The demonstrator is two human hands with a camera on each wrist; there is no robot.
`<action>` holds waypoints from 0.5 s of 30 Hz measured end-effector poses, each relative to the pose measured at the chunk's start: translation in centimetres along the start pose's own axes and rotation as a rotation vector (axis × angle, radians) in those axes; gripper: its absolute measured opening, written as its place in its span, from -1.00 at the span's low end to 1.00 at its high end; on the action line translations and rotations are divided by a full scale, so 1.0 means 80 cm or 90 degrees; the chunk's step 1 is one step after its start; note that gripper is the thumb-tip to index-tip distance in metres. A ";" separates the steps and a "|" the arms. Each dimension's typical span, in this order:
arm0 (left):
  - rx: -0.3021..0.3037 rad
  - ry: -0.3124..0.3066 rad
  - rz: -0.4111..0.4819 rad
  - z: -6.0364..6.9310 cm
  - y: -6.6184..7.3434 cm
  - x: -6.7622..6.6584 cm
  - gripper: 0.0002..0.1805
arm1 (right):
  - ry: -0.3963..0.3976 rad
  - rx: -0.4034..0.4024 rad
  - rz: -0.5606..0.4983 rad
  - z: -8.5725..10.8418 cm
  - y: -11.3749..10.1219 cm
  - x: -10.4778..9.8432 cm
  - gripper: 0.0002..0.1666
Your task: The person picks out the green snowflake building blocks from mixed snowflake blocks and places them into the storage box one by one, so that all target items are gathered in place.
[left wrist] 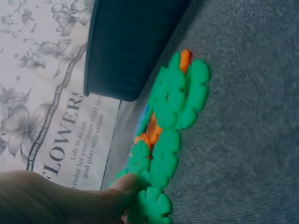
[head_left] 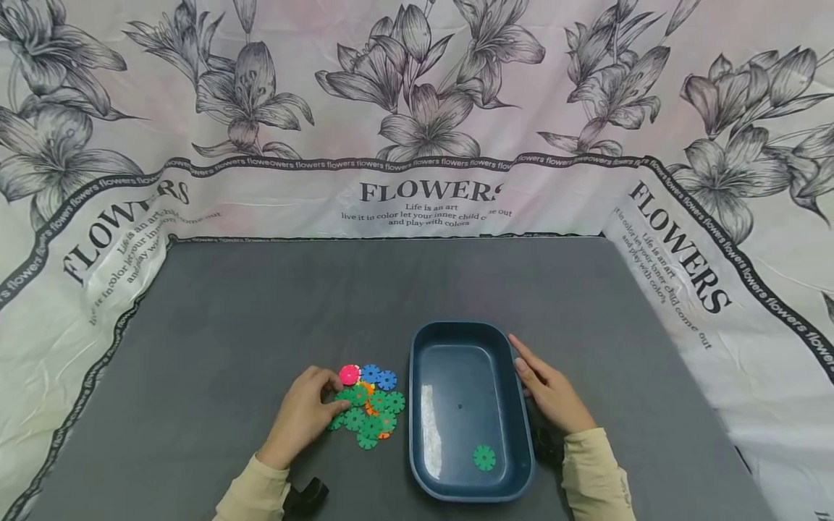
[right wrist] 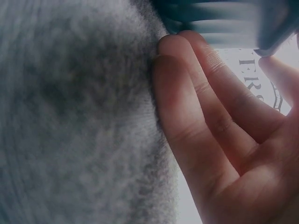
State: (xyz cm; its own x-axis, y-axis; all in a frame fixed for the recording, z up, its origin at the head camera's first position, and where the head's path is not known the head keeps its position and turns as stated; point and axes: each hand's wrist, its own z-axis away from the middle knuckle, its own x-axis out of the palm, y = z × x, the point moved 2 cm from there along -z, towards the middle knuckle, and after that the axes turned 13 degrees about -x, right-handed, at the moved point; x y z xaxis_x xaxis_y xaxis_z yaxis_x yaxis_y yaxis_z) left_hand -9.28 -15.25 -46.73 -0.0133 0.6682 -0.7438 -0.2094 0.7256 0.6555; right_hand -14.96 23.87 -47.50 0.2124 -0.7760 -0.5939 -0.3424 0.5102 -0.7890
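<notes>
A loose pile of flower-shaped plastic discs, mostly green with some orange, blue and pink, lies on the grey cloth. At its left edge my left hand has thumb and fingers around a green disc. In the left wrist view the thumb presses on green discs, and the other fingers are mostly hidden. Right of the pile stands a blue plastic tray with one green disc inside. My right hand touches the tray's right side with fairly straight fingers.
The grey cloth covers the table. A white floral sheet borders it at the back and sides. Dark straps or devices show near both wrists, one black piece beside the left sleeve.
</notes>
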 end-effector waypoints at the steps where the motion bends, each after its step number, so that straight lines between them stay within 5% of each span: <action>1: -0.004 -0.002 0.016 0.000 0.000 -0.002 -0.77 | -0.001 -0.001 0.002 -0.001 0.000 0.000 -0.45; 9: -0.025 0.003 0.145 -0.006 0.012 -0.015 -0.83 | 0.007 0.013 -0.003 -0.002 -0.002 0.002 -0.45; 15: -0.028 -0.157 0.333 -0.014 0.056 -0.016 -0.69 | 0.013 0.021 -0.010 -0.001 -0.003 0.001 -0.45</action>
State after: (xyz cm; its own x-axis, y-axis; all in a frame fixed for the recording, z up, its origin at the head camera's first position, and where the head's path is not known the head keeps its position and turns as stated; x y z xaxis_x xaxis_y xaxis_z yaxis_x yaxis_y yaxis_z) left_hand -11.29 -12.99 -42.98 0.1006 0.9586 -0.2664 -0.2758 0.2842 0.9182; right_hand -14.96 23.67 -47.34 0.1991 -0.7910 -0.5785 -0.3084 0.5097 -0.8032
